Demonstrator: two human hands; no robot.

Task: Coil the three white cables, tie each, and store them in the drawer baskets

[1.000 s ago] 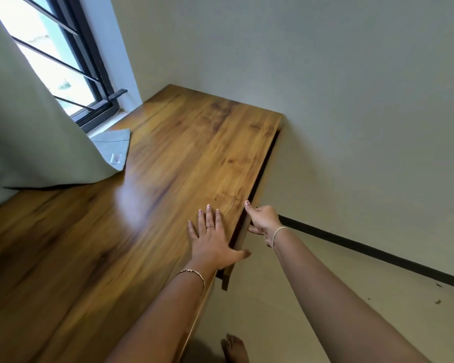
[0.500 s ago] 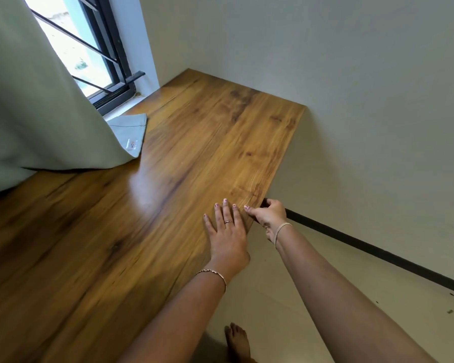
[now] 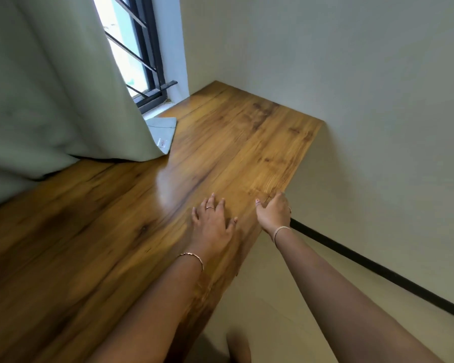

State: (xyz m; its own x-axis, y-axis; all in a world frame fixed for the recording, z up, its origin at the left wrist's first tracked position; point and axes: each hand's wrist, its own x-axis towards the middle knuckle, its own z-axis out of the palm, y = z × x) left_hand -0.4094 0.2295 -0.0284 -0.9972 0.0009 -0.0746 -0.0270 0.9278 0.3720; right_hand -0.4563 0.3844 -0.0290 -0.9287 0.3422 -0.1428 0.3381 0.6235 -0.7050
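No white cable and no basket shows in the head view. My left hand (image 3: 212, 224) lies flat, fingers spread, on the wooden desk top (image 3: 116, 231) near its right edge. My right hand (image 3: 273, 213) sits on that edge: its thumb lies on the top and its fingers reach down over the side, tips hidden. The drawer under the top shows no gap along the edge.
A grey-green curtain (image 3: 50, 87) hangs over the desk's left rear, its hem (image 3: 163, 132) lying on the wood. The window (image 3: 139, 53) is behind it. A pale wall (image 3: 351, 100) with a black skirting strip (image 3: 378, 271) closes the right side. My foot (image 3: 237, 347) stands on the floor below.
The dark gap of the open drawer along the desk's right edge has closed. My right hand moved in with it to the edge. The view swung right.
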